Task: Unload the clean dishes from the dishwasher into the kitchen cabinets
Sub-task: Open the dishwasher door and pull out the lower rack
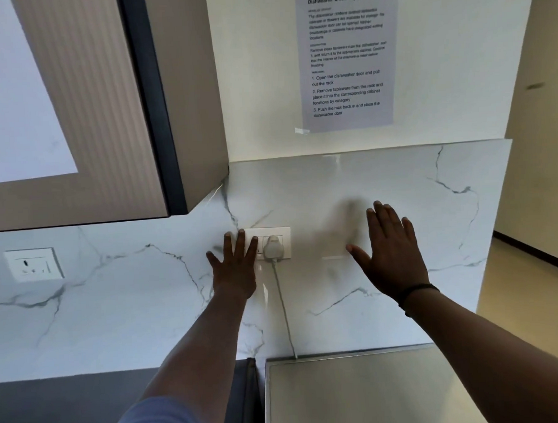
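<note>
Both of my hands are raised in front of the marble backsplash (382,181), backs toward the camera and fingers straight. My left hand (233,267) is spread over the left part of a white switch and socket plate (283,235). My right hand (390,254) hovers further right with nothing in it; a dark band circles its wrist. The grey metal top of an appliance (359,396), perhaps the dishwasher, lies low at the right. An upper cabinet (75,108) with a dark-edged door hangs at the upper left. No dishes are in view.
A grey plug (273,247) sits in the socket, its cable (285,313) running down behind the appliance. A printed task sheet (347,55) is taped to the wall. Another wall socket (34,264) is at the left. A dark countertop (72,406) lies at the lower left.
</note>
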